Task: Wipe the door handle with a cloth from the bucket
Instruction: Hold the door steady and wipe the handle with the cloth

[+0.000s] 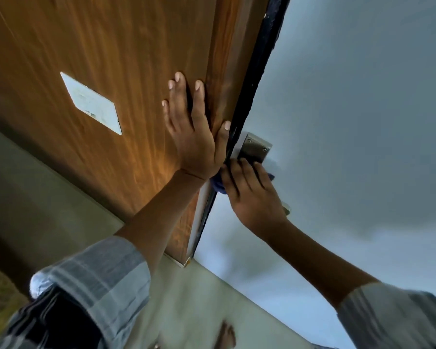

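Note:
My left hand (194,132) lies flat with fingers spread on the wooden face of the door (98,59), its thumb at the dark door edge. My right hand (252,192) is closed over a blue cloth (218,185) and presses it on the door handle on the pale blue face of the door. The handle's metal backplate (256,148) with two screws shows just above my fingers; a bit of the metal lever (286,210) peeks out beside my wrist. Most of the cloth and lever are hidden under my hand. No bucket is in view.
A white rectangular label (91,103) is stuck on the wooden face. The pale blue door face (350,109) fills the right side. Pale floor tiles (199,306) lie below, with a bare foot (227,336) at the bottom edge.

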